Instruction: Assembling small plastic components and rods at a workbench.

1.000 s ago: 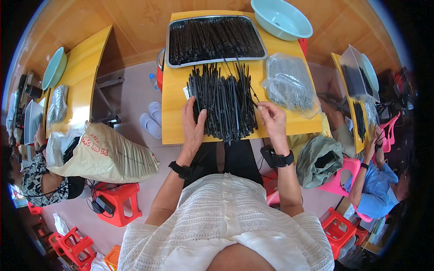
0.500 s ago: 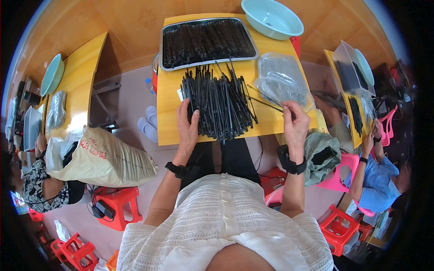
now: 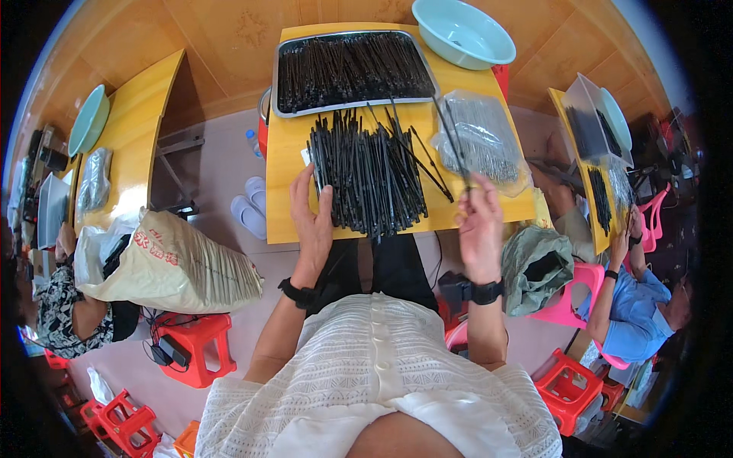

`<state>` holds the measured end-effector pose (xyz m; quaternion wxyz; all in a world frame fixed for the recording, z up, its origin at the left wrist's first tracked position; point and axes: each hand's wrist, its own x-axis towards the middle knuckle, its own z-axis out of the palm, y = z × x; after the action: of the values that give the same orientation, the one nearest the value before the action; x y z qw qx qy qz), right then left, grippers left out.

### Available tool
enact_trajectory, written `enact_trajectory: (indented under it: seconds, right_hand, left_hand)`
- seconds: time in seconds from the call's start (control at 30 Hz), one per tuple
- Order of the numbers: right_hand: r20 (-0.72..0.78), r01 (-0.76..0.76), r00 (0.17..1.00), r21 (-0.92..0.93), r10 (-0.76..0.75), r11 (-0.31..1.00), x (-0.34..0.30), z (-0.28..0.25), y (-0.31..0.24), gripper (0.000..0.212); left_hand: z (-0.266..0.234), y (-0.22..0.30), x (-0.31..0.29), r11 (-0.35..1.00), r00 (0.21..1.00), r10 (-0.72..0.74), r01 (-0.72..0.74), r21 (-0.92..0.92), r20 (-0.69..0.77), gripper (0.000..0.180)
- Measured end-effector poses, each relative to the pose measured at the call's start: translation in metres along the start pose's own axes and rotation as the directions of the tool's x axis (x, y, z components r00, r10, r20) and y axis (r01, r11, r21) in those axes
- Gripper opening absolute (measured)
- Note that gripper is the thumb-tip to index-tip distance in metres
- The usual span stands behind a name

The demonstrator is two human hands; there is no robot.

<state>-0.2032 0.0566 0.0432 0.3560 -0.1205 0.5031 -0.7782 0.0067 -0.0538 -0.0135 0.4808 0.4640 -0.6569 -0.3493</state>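
A pile of thin black sticks (image 3: 366, 175) lies on the yellow table in front of me, with some slanting out at its right side. My left hand (image 3: 309, 210) rests at the pile's left edge, fingers stretched and thumb apart, holding nothing. To the right of the pile, my right hand (image 3: 481, 229) pinches the lower end of one or more black sticks (image 3: 453, 141), which point up and away. Its fingers are slightly blurred. Behind the pile a metal tray (image 3: 351, 109) holds many more such sticks.
A clear plastic bag (image 3: 481, 137) of sticks lies on the table's right, and a light-blue basin (image 3: 464, 34) stands at its back right. A woven sack (image 3: 183, 263) is at left. Co-workers sit on both sides, near red stools (image 3: 198, 347).
My right hand has moved left and slightly nearer me, and its held sticks now point upward. Some sticks now lie loose at the pile's right. My left hand has barely moved.
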Motion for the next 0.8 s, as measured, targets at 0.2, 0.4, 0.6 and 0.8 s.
enact_trajectory:
  seconds: [0.2,0.4,0.6,0.8]
  right_hand:
    - [0.425,-0.081,0.886,-0.254,0.187,0.964,-0.041,0.034,0.039,0.032]
    - [0.506,0.147,0.852,-0.479,0.136,0.865,-0.042,0.033,0.045,0.025]
    - [0.47,0.538,0.823,-0.825,-0.318,0.174,0.039,-0.019,0.044,0.017]
    - [0.565,0.562,0.748,-0.818,-0.347,-0.121,0.053,-0.03,0.057,0.014]
  left_hand:
    - [0.001,0.046,-0.013,0.767,0.824,-0.162,0.451,-0.456,0.542,0.025]
    - [-0.006,0.042,-0.023,0.593,0.748,-0.272,0.625,-0.507,0.605,0.022]
    - [-0.025,0.033,-0.018,0.651,0.757,-0.354,0.621,-0.437,0.549,0.023]
    - [-0.027,0.029,-0.025,0.606,0.747,-0.355,0.641,-0.47,0.562,0.024]
